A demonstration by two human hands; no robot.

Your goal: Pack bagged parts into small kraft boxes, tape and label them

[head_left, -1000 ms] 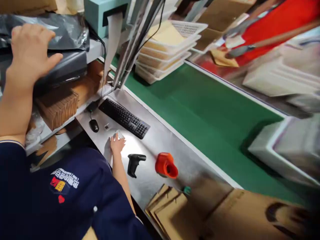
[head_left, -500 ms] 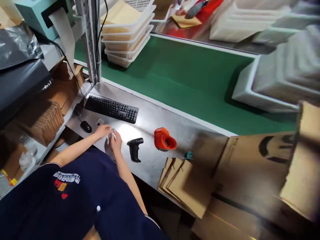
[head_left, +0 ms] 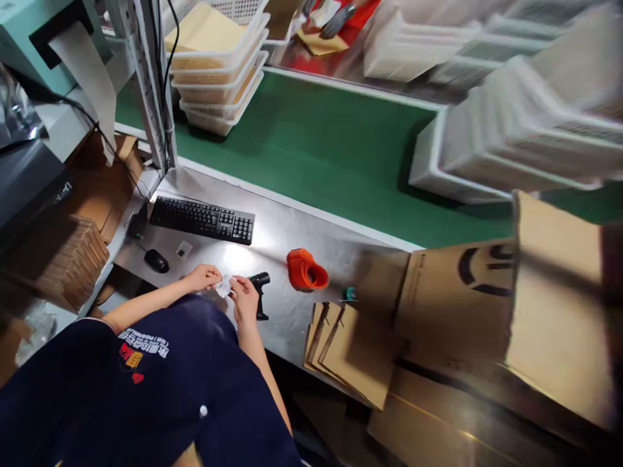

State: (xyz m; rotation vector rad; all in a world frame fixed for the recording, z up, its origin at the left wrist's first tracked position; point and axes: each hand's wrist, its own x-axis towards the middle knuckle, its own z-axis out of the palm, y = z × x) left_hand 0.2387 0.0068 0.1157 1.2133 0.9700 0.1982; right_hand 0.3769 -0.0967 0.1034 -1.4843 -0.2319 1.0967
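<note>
The left hand [head_left: 204,277] and right hand [head_left: 245,299] together pinch a small white piece [head_left: 224,286] above the table [head_left: 285,318]. A black scanner [head_left: 260,279] lies beside the right hand, partly hidden; farther out sit a keyboard [head_left: 202,219] and orange holder [head_left: 305,270].

The left grip [head_left: 205,277] has been lowered from the grey plastic [head_left: 18,107] to a white slip [head_left: 224,286], now pinched between both; the black scanner [head_left: 262,279] has become partly covered by the right grip [head_left: 246,300].

One white slip [head_left: 224,287], one keyboard [head_left: 202,220], one mouse [head_left: 156,261]
</note>
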